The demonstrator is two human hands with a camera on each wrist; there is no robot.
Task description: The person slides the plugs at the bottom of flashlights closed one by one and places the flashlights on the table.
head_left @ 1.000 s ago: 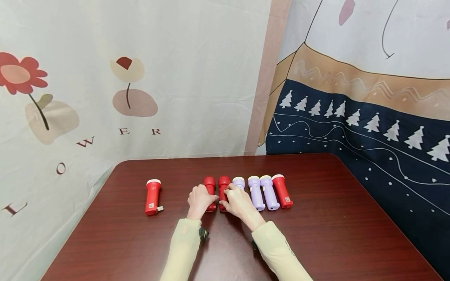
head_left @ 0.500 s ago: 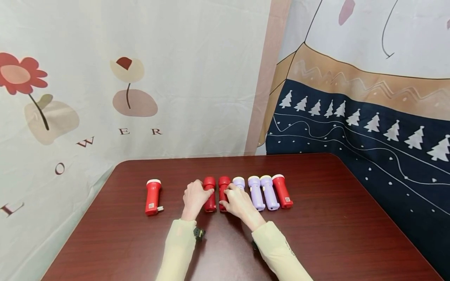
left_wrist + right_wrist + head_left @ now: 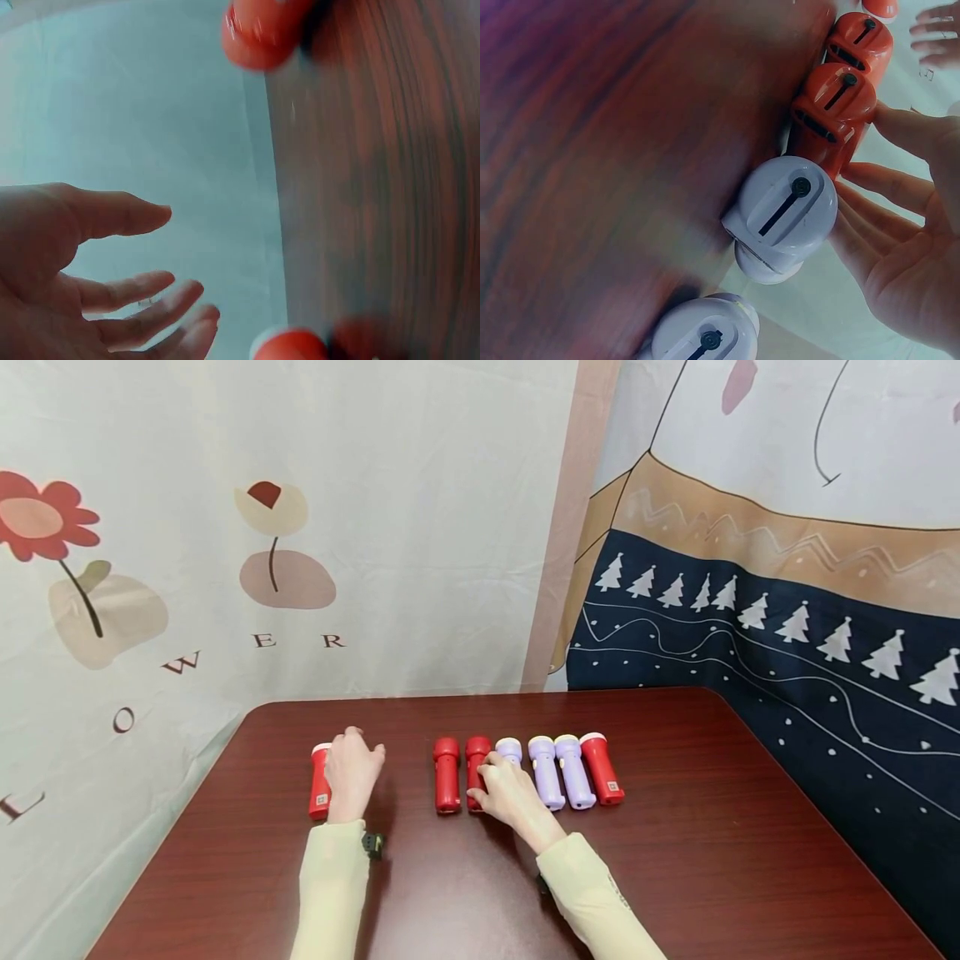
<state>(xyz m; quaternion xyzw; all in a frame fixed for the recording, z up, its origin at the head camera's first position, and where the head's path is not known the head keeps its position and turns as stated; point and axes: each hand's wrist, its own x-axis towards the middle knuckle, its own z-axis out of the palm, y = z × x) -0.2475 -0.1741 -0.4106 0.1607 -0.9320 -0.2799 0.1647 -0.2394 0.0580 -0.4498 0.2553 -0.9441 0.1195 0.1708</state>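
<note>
My left hand hovers over the right side of a lone red flashlight with a white rim. In the left wrist view its fingers are spread from the thumb and hold nothing. My right hand pinches a red flashlight lying on the table; the right wrist view has the thumb on one side of that flashlight and fingertips on the other. Just left of it lies another red flashlight. A lilac flashlight is partly hidden behind my right hand.
Two more lilac flashlights and a white-rimmed red flashlight lie to the right in the row. The brown table reaches back to a printed curtain.
My left hand has left the red flashlight in the row and travelled left to the lone one. That row flashlight stays on the table. The right hand has kept its place.
</note>
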